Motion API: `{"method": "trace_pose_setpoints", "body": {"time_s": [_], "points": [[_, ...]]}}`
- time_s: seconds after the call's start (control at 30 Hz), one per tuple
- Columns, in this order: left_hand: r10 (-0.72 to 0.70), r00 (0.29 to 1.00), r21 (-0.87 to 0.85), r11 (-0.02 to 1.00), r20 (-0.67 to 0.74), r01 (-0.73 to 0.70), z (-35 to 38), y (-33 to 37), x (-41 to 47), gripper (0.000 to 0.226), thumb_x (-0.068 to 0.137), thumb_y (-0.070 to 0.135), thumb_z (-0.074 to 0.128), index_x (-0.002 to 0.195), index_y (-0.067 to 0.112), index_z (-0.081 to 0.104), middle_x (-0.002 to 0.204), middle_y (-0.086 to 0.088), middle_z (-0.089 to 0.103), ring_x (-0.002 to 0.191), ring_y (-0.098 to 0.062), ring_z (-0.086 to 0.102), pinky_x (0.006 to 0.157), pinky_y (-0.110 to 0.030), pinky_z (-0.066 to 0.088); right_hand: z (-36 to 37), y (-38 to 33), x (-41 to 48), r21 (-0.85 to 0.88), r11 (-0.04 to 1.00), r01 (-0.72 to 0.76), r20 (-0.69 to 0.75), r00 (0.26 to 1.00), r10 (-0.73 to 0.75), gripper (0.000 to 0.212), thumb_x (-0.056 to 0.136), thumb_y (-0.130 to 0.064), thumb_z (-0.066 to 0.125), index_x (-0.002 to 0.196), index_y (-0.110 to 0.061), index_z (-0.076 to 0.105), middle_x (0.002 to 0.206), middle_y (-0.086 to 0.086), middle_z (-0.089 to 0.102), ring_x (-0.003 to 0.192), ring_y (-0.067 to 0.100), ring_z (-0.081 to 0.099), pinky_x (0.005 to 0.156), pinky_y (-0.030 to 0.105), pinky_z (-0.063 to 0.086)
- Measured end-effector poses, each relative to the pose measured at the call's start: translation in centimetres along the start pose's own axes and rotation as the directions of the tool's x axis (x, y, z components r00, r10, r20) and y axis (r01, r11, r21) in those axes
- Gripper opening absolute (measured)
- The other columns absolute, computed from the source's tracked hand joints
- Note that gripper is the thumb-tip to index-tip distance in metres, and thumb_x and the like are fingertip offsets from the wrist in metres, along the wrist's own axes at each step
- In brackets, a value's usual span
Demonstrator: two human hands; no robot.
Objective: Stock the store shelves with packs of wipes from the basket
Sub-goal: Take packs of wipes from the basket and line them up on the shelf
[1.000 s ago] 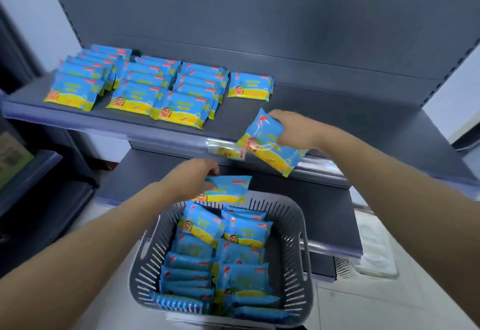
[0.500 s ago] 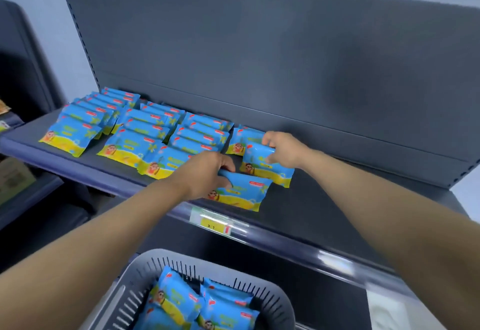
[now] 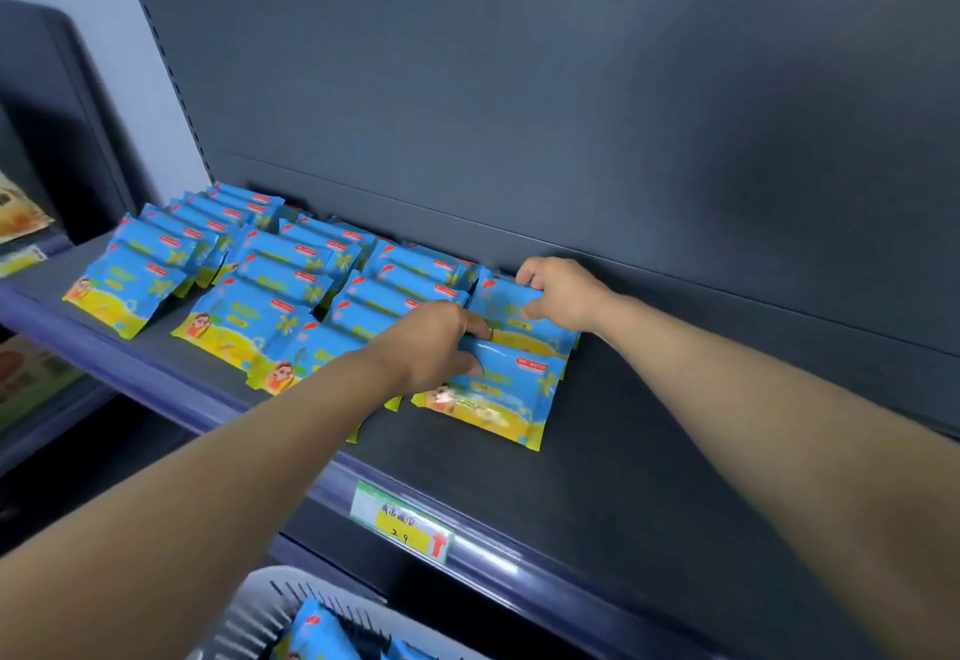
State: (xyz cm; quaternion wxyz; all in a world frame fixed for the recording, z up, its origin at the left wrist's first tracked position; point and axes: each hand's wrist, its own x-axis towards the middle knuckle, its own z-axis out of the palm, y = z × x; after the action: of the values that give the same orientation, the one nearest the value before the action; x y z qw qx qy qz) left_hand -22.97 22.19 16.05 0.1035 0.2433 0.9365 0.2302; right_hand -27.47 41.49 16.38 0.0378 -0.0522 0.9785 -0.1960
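Note:
Both my hands rest on the dark shelf (image 3: 613, 430). My left hand (image 3: 434, 342) grips the top edge of a blue and yellow wipes pack (image 3: 493, 397) lying flat near the shelf front. Behind it, my right hand (image 3: 563, 293) holds a second wipes pack (image 3: 524, 326) against the back of the row. To the left lie several rows of overlapping wipes packs (image 3: 249, 274). The grey basket (image 3: 260, 618) shows at the bottom edge with more packs (image 3: 319, 636) inside.
The shelf's right half is bare dark surface up to the back panel (image 3: 571, 113). A green and yellow price tag (image 3: 402, 521) sits on the shelf's front rail. Another shelving unit with other goods (image 3: 21, 212) stands at the far left.
Both hands carried their packs up from the basket onto the shelf. Since half a second ago they have pushed the two packs further back, in line with the right-most row.

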Motion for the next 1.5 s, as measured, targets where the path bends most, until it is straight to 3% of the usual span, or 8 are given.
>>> {"method": "trace_pose_setpoints", "body": {"time_s": [0.1, 0.27, 0.47, 0.63, 1.0, 1.27, 1.4, 1.5], "points": [[-0.013, 1.000, 0.057, 0.998, 0.009, 0.013, 0.5, 0.1, 1.4, 0.043, 0.082, 0.020, 0.069, 0.124, 0.015, 0.059, 0.124, -0.007, 0.060, 0.112, -0.025, 0.055, 0.095, -0.035, 0.046, -0.3, 0.7, -0.2, 0.006, 1.000, 0.028, -0.038, 0.999, -0.028, 0.035, 0.078, -0.018, 0.073, 0.111, -0.014, 0.059, 0.108, 0.006, 0.059, 0.090, 0.021, 0.056, 0.086, 0.038, 0.050], [0.029, 0.997, 0.158, 0.987, -0.072, -0.018, 1.5, 0.8, 3.2, 0.039, 0.085, 0.024, 0.064, 0.123, 0.016, 0.058, 0.117, -0.012, 0.058, 0.116, -0.026, 0.044, 0.094, -0.031, 0.038, -1.3, 1.5, -2.0, 0.038, 0.999, 0.029, -0.174, 0.985, -0.022, 0.031, 0.086, -0.013, 0.063, 0.116, -0.011, 0.060, 0.117, 0.009, 0.059, 0.103, 0.021, 0.057, 0.094, 0.036, 0.046], [0.104, 0.981, 0.418, 0.908, -0.165, -0.026, 2.1, 1.7, 3.1, 0.046, 0.089, 0.030, 0.057, 0.132, 0.019, 0.046, 0.131, -0.005, 0.046, 0.123, -0.025, 0.037, 0.102, -0.034, 0.025, -2.0, 0.4, -4.9, -0.074, 0.997, 0.031, -0.290, 0.956, -0.052, 0.032, 0.092, -0.020, 0.055, 0.123, -0.013, 0.056, 0.123, 0.006, 0.054, 0.117, 0.023, 0.048, 0.097, 0.033, 0.040], [0.206, 0.937, 0.427, 0.901, -0.282, -0.070, 0.7, 2.5, 0.1, 0.045, 0.090, 0.029, 0.056, 0.132, 0.018, 0.046, 0.131, -0.004, 0.045, 0.124, -0.024, 0.038, 0.103, -0.032, 0.022, -2.9, -1.7, -8.3, -0.197, 0.980, 0.023, -0.358, 0.929, -0.094, 0.037, 0.093, -0.024, 0.052, 0.129, -0.015, 0.051, 0.129, 0.004, 0.049, 0.121, 0.024, 0.042, 0.100, 0.036, 0.035], [0.520, 0.654, 0.542, 0.817, -0.548, -0.196, -7.5, 6.0, -11.5, 0.040, 0.071, 0.015, 0.074, 0.105, 0.002, 0.060, 0.106, -0.016, 0.058, 0.099, -0.037, 0.055, 0.087, -0.034, 0.025, -6.7, -12.5, -18.1, -0.369, 0.929, -0.027, -0.568, 0.798, -0.203, 0.047, 0.090, -0.035, 0.057, 0.130, -0.012, 0.047, 0.132, 0.006, 0.045, 0.123, 0.027, 0.039, 0.098, 0.036, 0.031], [0.638, 0.415, 0.567, 0.769, -0.648, -0.297, -11.6, 8.4, -20.6, 0.043, 0.069, 0.018, 0.067, 0.108, 0.002, 0.059, 0.109, -0.017, 0.059, 0.101, -0.034, 0.054, 0.089, -0.035, 0.029, -7.9, -19.0, -25.9, -0.393, 0.918, -0.055, -0.723, 0.636, -0.272, 0.049, 0.084, -0.028, 0.065, 0.125, -0.006, 0.052, 0.132, 0.011, 0.048, 0.122, 0.032, 0.042, 0.094, 0.041, 0.035], [0.656, 0.349, 0.557, 0.754, -0.670, -0.349, -11.7, 8.4, -24.3, 0.044, 0.071, 0.018, 0.068, 0.111, 0.002, 0.058, 0.111, -0.016, 0.058, 0.103, -0.024, 0.042, 0.091, -0.034, 0.029, -6.5, -20.5, -28.8, -0.380, 0.924, -0.052, -0.774, 0.565, -0.287, 0.047, 0.080, -0.026, 0.067, 0.120, -0.004, 0.055, 0.127, 0.014, 0.052, 0.117, 0.036, 0.047, 0.090, 0.045, 0.038], [0.650, 0.328, 0.537, 0.755, -0.686, -0.376, -11.1, 7.7, -26.5, 0.043, 0.074, 0.019, 0.067, 0.112, 0.002, 0.058, 0.113, -0.017, 0.058, 0.104, -0.025, 0.044, 0.091, -0.034, 0.029, -4.7, -21.0, -30.8, -0.366, 0.929, -0.047, -0.796, 0.532, -0.287, 0.048, 0.080, -0.026, 0.065, 0.122, -0.004, 0.055, 0.127, 0.014, 0.053, 0.117, 0.036, 0.048, 0.090, 0.044, 0.038]]}}
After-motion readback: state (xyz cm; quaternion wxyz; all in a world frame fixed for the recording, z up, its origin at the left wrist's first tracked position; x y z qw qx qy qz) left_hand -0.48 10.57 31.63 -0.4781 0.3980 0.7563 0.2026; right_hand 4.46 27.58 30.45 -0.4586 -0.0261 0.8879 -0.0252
